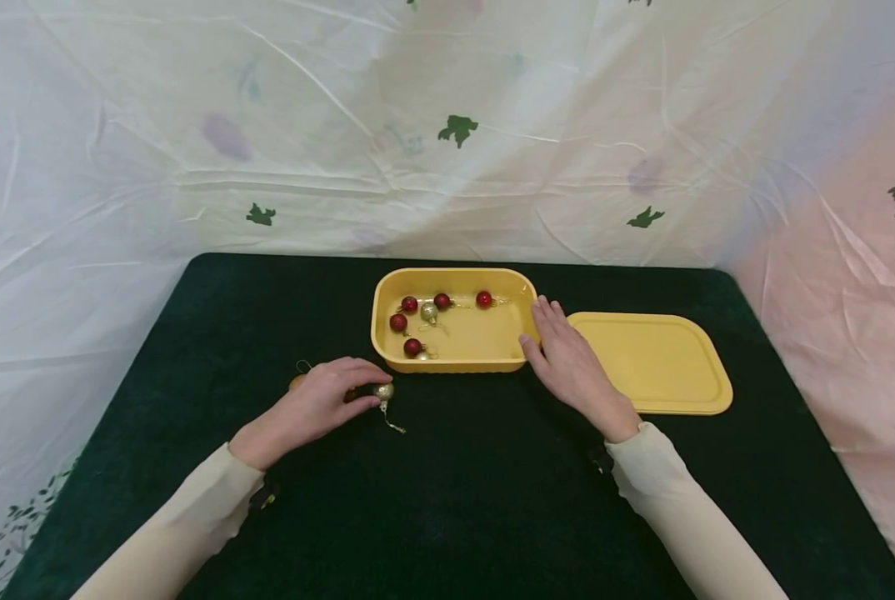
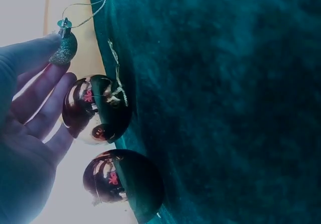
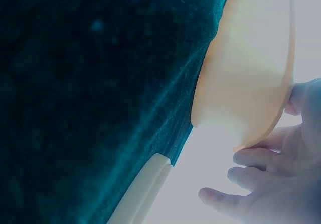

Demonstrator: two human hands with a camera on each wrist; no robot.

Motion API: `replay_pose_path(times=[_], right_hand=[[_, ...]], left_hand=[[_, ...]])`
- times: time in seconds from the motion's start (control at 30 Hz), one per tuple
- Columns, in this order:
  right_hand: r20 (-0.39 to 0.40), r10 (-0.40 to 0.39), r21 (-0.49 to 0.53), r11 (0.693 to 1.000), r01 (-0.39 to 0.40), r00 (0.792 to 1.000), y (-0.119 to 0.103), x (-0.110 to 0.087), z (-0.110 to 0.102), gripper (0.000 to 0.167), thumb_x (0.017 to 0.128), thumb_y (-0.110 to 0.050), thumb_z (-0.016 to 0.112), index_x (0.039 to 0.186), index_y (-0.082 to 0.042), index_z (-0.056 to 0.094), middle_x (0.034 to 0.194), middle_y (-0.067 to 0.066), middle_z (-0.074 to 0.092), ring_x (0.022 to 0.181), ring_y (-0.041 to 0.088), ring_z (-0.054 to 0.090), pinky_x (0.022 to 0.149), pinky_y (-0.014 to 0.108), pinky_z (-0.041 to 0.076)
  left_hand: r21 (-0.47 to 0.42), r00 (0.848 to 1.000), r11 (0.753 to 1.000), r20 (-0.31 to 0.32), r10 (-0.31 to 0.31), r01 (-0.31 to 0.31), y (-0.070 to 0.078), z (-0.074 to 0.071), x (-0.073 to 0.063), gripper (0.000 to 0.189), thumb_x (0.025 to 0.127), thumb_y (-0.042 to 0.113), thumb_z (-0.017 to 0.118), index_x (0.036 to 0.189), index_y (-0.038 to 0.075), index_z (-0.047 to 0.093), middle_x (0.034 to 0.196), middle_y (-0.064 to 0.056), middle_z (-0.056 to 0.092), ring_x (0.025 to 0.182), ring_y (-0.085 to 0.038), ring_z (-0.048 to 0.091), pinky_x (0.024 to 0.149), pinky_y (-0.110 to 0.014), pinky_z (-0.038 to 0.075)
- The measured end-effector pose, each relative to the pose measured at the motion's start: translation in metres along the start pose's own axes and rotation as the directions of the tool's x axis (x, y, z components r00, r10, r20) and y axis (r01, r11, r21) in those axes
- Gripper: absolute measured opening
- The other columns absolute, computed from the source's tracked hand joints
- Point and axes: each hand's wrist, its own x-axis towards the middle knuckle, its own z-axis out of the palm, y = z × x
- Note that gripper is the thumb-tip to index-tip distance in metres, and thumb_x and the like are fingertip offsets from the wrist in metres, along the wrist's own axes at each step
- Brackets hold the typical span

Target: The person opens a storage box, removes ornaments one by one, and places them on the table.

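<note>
In the head view my left hand (image 1: 308,412) pinches a small glittery gold bauble (image 1: 384,390) between thumb and fingertips, its cord hanging loose. Left of the hand, a gold-orange bauble (image 1: 296,382) peeks out, mostly hidden. Two shiny baubles show beside the fingers in the left wrist view, a corded one (image 2: 95,108) and a lower one (image 2: 123,184). A yellow plastic box (image 1: 455,366) stands at the table's back, holding several dark red baubles (image 1: 398,322) and a gold one (image 1: 428,312). My right hand (image 1: 571,367) rests against the box's right end, fingers extended, thumb at the rim.
A flat yellow lid (image 1: 657,367) lies on the dark green cloth (image 1: 447,500), to the right of the box and close by my right hand. White patterned fabric (image 1: 447,183) hangs behind the table and along its sides.
</note>
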Motion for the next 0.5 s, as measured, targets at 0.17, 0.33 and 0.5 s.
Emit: replay_pose_path(times=[0.17,0.33,0.5], right_hand=[[-0.005,-0.003,-0.001,1.0,0.003,1.0,0.0,0.0,0.001,0.07,0.111,-0.037,0.045,0.163,0.002,0.018,0.171,0.019,0.015,0.158,0.036,0.011,0.125,0.058,0.02],[-0.011,-0.008,-0.001,1.0,0.008,1.0,0.001,0.0,0.003,0.069,0.111,-0.036,0.046,0.163,0.002,0.018,0.171,0.018,0.014,0.158,0.037,0.013,0.125,0.058,0.02],[-0.014,-0.007,-0.004,1.0,0.007,1.0,0.001,0.0,0.004,0.07,0.111,-0.035,0.046,0.163,0.001,0.017,0.171,0.018,0.014,0.158,0.037,0.012,0.125,0.058,0.02]], left_hand=[[0.046,1.0,0.999,-0.003,0.025,-0.025,-0.003,0.001,0.003,0.032,0.096,0.017,0.074,0.127,0.012,0.072,0.125,-0.004,0.071,0.114,-0.02,0.067,0.096,-0.047,0.057],[0.101,0.998,0.993,-0.002,0.058,-0.057,-0.009,0.003,0.007,0.032,0.094,0.018,0.076,0.125,0.013,0.073,0.121,-0.002,0.072,0.11,-0.017,0.067,0.094,-0.045,0.056],[0.109,0.988,0.982,-0.025,0.155,-0.151,-0.03,0.013,0.012,0.031,0.093,0.021,0.078,0.123,0.014,0.073,0.116,-0.001,0.074,0.102,-0.014,0.067,0.089,-0.041,0.056]])
